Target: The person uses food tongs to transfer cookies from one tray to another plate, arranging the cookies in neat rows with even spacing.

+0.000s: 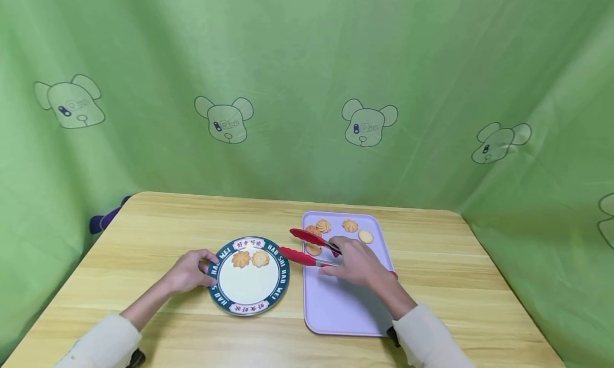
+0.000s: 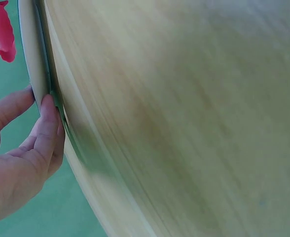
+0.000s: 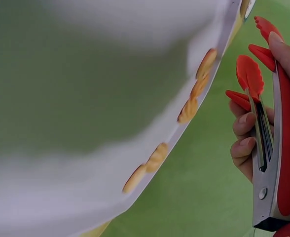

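Observation:
My left hand [image 1: 190, 272] pinches the left rim of a round plate [image 1: 244, 293] with a dark green, lettered border; the left wrist view shows thumb and fingers on either side of that rim. Two cookies [image 1: 250, 258] lie side by side on the plate's upper half. My right hand [image 1: 356, 262] grips red-tipped metal tongs [image 3: 283, 148] above a lilac tray [image 1: 340, 309]. The tongs' tips stand apart with nothing between them, pointing left near the plate's right rim. Several cookies [image 1: 323, 226] lie at the tray's far end, some partly behind the tongs.
A wooden table [image 1: 172, 218] carries the plate on the left and the tray on the right. Green curtains [image 1: 297, 160] with bear-head outlines hang behind and at both sides. Something dark purple [image 1: 106, 218] shows beyond the table's far left corner.

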Tool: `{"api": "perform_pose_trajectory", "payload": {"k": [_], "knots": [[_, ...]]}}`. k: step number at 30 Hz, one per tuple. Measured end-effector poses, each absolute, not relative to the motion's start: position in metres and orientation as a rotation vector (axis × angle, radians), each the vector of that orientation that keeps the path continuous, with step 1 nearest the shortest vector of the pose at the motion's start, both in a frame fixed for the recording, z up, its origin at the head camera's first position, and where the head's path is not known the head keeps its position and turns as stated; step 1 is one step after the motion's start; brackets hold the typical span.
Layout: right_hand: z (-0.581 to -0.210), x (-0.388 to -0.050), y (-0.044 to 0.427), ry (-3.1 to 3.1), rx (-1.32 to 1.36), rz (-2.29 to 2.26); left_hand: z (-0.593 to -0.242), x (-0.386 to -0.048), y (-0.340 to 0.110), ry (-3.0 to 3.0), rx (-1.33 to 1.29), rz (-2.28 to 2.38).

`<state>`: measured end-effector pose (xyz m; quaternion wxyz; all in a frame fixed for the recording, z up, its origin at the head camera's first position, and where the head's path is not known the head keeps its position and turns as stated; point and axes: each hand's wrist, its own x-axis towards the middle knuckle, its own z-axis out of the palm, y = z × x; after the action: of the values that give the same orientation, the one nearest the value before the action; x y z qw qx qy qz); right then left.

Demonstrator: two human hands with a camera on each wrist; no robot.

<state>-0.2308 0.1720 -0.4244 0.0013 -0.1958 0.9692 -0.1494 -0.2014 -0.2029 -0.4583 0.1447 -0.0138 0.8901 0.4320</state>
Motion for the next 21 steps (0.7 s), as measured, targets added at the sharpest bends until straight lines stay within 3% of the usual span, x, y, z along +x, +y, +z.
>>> {"api": "perform_pose_trajectory", "payload": {"k": [21], "knots": [[-0.434,-0.223,0.228,3.084,-0.513,-0.425,-0.457,-0.201,-0.202,2.574,-0.028,1.243]]}}
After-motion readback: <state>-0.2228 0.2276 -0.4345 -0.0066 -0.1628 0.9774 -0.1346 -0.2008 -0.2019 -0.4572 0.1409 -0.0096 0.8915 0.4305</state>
